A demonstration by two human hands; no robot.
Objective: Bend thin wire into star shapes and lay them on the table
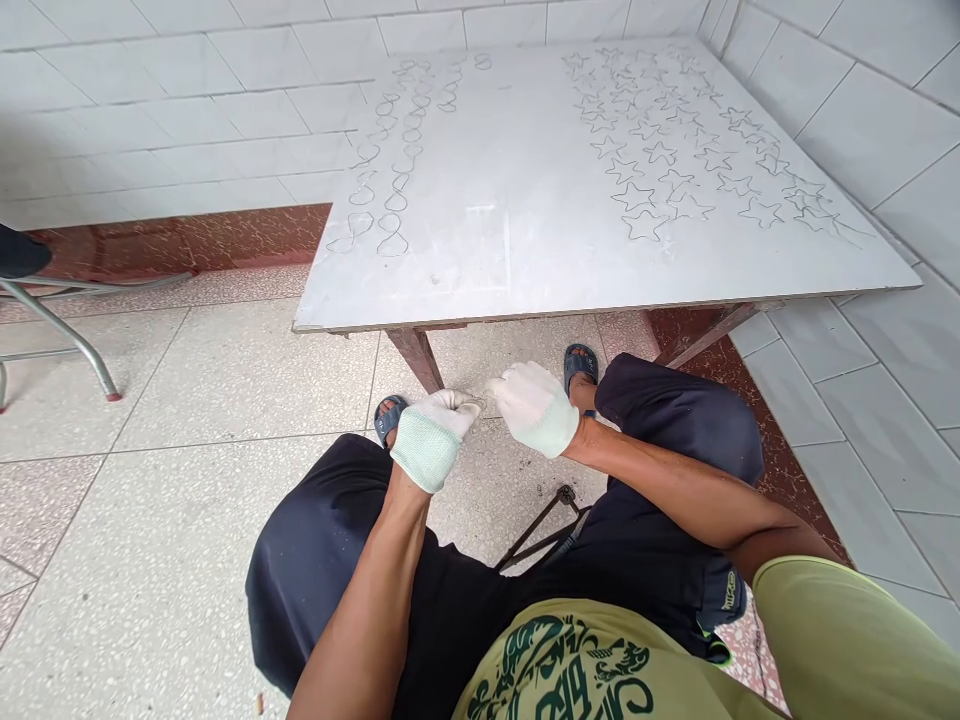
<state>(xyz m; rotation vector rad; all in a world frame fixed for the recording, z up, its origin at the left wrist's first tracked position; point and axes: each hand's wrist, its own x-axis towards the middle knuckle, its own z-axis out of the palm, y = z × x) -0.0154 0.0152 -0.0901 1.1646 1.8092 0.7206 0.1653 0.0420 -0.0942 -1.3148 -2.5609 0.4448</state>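
My left hand (433, 430), in a white glove with a pale green cuff, is closed in a pinch at the level of my knees. A thin wire (477, 402) shows faintly at its fingertips; its full shape is too small to make out. Close on the other side, my right hand (534, 405), gloved the same way, has its fingers pressed together at the wire's other end. Both hands are in front of the table edge, above the floor. On the white tabletop (525, 250) lie several wire stars (641, 225) to the right and several twisted figure-eight wires (393, 235) to the left.
A wooden table leg (416, 358) stands just beyond my left hand. Below my hands is a dark metal stand or stool frame (551, 530). A metal chair leg (82, 345) is at far left. Tiled walls (885, 120) border the table behind and to the right.
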